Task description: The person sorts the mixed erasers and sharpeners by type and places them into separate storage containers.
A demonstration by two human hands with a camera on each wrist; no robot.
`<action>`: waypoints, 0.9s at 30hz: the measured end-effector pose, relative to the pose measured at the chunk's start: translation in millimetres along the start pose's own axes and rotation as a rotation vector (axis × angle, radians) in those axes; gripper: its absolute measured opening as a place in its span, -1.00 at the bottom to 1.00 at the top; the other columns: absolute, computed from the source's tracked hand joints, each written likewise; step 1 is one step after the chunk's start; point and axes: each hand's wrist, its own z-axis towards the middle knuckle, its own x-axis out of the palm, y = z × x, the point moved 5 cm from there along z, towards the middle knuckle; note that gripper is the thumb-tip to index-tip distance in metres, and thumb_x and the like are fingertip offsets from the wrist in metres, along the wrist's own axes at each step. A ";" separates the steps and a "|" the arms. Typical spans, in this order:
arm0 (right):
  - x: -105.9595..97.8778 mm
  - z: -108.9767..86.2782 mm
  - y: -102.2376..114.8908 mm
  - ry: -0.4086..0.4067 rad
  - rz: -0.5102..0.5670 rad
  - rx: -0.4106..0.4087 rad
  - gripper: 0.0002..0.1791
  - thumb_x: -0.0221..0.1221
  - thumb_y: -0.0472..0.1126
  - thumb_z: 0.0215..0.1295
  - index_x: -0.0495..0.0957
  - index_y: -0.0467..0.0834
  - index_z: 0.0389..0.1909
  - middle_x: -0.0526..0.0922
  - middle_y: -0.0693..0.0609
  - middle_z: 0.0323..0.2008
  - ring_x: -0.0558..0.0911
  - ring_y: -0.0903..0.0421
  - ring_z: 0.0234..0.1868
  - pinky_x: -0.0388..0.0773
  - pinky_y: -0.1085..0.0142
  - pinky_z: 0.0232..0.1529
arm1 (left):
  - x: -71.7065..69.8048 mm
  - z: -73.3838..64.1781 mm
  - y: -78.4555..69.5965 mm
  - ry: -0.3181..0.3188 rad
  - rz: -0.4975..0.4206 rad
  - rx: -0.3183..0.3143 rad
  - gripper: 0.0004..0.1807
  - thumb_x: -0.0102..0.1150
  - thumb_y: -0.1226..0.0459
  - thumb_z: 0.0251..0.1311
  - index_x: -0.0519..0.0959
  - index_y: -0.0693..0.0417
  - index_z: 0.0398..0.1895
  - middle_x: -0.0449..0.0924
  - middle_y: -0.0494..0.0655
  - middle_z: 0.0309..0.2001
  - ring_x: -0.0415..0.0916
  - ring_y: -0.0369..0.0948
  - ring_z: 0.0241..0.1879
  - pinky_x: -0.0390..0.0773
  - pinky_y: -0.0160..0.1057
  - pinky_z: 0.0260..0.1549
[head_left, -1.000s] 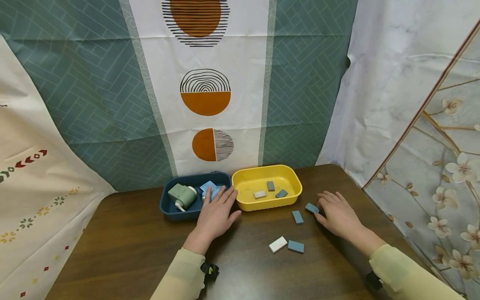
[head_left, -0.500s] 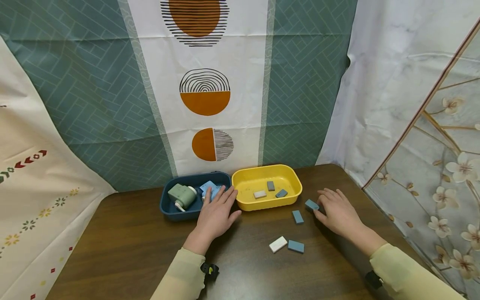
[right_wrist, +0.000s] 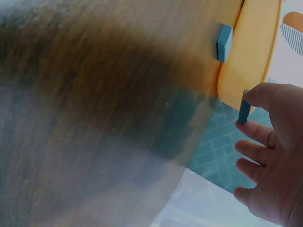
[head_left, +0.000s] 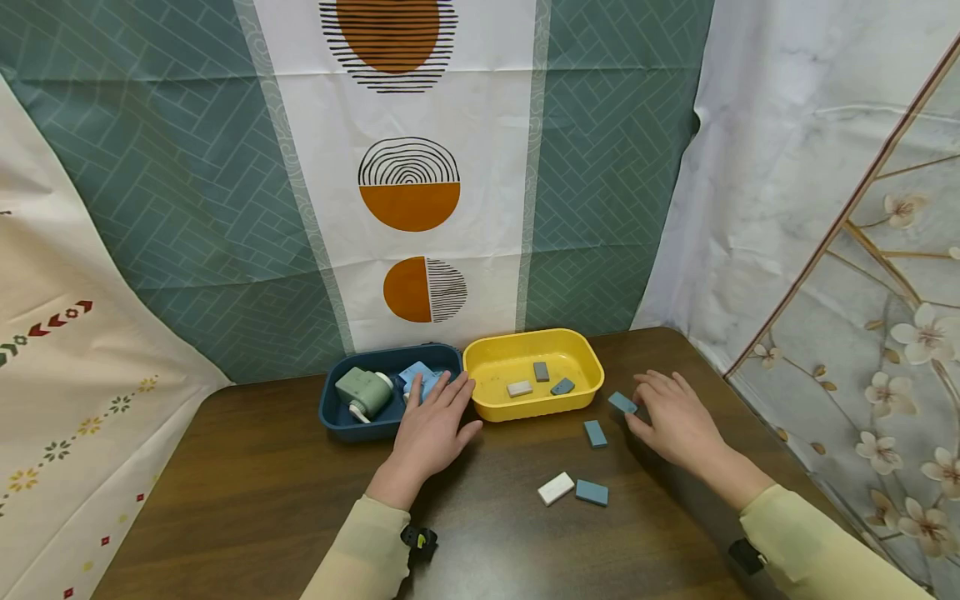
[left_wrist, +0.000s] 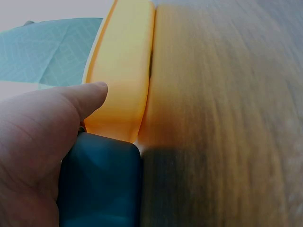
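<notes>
My right hand (head_left: 675, 421) pinches a small blue rectangular tile (head_left: 622, 402) between thumb and index finger, just right of the yellow tray (head_left: 536, 407). In the right wrist view this tile (right_wrist: 244, 108) stands edge-on between the two fingertips, lifted above the table. My left hand (head_left: 431, 429) lies with straight, spread fingers over the meeting rims of the dark blue tray (head_left: 352, 432) and the yellow tray. On the table are a second blue tile (head_left: 596, 434), a white tile (head_left: 556, 489) and another blue tile (head_left: 592, 493).
The yellow tray holds a white tile (head_left: 519, 388), a grey tile (head_left: 541, 372) and a blue tile (head_left: 562, 387). In the dark blue tray lie a green block-like object (head_left: 363, 390) and a light blue one (head_left: 415, 372). Fabric (head_left: 420, 333) hangs behind the wooden table (head_left: 262, 483).
My right hand has taken the blue tile up between its fingertips, raising it slightly off the table. The left hand has stayed in place.
</notes>
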 end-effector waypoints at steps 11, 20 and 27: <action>-8.5 4.2 2.7 0.011 0.021 0.012 -0.76 0.47 -0.16 0.36 0.63 -0.22 -0.24 0.64 -0.38 0.33 0.49 -0.43 0.45 0.18 -0.41 0.56 | 1.1 0.3 0.4 0.011 -0.006 -0.002 -0.19 0.20 -0.17 0.61 0.29 -0.05 0.76 0.16 -0.10 0.75 0.04 0.03 0.74 -0.36 0.36 0.66; -17.5 12.7 9.4 -0.019 0.036 -0.011 -0.75 0.47 -0.17 0.33 0.61 -0.22 -0.25 0.63 -0.40 0.32 0.48 -0.44 0.45 0.19 -0.41 0.55 | 1.9 1.9 1.4 0.029 -0.015 -0.010 -0.19 0.21 -0.15 0.62 0.27 -0.06 0.77 0.13 -0.11 0.76 0.02 0.03 0.74 -0.39 0.34 0.66; -20.7 18.8 11.6 -0.022 0.032 -0.009 -0.76 0.43 -0.17 0.34 0.60 -0.24 -0.24 0.63 -0.41 0.32 0.49 -0.43 0.45 0.19 -0.42 0.55 | -0.1 1.5 0.4 0.019 -0.026 -0.006 -0.19 0.23 -0.14 0.60 0.30 -0.03 0.75 0.15 -0.09 0.75 0.04 0.04 0.74 -0.40 0.35 0.66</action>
